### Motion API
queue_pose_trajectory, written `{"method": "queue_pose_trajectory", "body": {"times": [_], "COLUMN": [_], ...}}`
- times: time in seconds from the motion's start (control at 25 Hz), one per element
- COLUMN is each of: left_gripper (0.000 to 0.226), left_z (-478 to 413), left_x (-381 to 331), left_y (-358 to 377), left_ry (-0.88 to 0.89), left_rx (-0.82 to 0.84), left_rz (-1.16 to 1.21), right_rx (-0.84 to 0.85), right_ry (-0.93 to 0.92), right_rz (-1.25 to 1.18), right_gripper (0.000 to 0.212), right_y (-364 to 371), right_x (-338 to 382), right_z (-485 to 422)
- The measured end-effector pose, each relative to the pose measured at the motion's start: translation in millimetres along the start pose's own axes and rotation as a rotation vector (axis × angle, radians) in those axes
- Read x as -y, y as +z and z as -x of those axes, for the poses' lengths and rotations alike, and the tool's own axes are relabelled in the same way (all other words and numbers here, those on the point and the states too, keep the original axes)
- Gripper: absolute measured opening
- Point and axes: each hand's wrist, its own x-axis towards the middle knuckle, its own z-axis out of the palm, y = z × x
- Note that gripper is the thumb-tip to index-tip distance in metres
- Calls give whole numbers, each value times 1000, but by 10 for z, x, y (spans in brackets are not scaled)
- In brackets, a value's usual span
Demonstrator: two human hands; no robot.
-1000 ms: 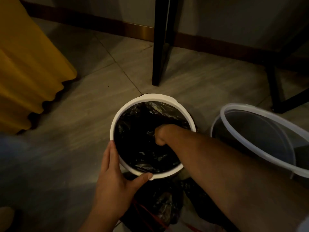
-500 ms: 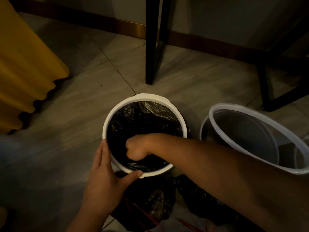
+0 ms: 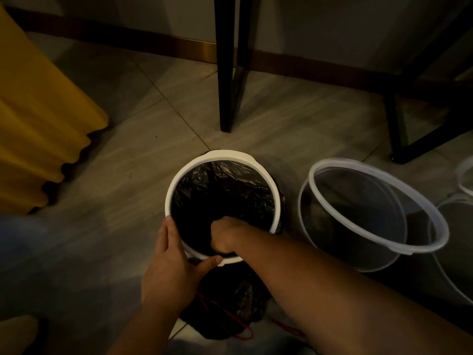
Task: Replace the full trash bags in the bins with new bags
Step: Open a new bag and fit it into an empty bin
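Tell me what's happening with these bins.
A person is fitting a black bag into the white-rimmed bin. The left hand grips the bin's near rim, while the right hand reaches down inside the bag, its fingers out of sight. A tied bag with a red drawstring lies on the floor by the bin. To the right stands a clear bin with no bag visible in it.

One white bin [image 3: 169, 198], two clear bins [image 3: 345, 221] — two black bags [image 3: 225, 180], two hands [image 3: 171, 265].
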Motion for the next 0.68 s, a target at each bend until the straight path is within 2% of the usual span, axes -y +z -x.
{"method": "queue_pose_trajectory", "body": {"times": [0.08,0.12,0.32,0.48,0.56,0.68], "left_gripper": [144,144,144,144,144,144], "left_z": [5,9,21,2,-17,-28], "left_x": [-33,-39,2,77,98,24], "left_y": [-19,-20,-1,47,70,56], "left_ry": [-16,-18,-1,19,33,-11], "left_rx": [12,16,1,-17,-21,8], "left_rz": [-17,-15,30,62,70,72], "right_rx": [-163,-185,91,136,93,-61], "right_ry": [13,18,2,-4,-5,-1], "right_rz": [-106,-116,-48,-79,-77,-161], "right_gripper": [39,39,35,32,28,29], "right_y": [-71,-97,-63,-27,-43,-169], "right_x": [-20,-34,-35,85,105,-20], "right_z": [125,175,200,79,115,351]}}
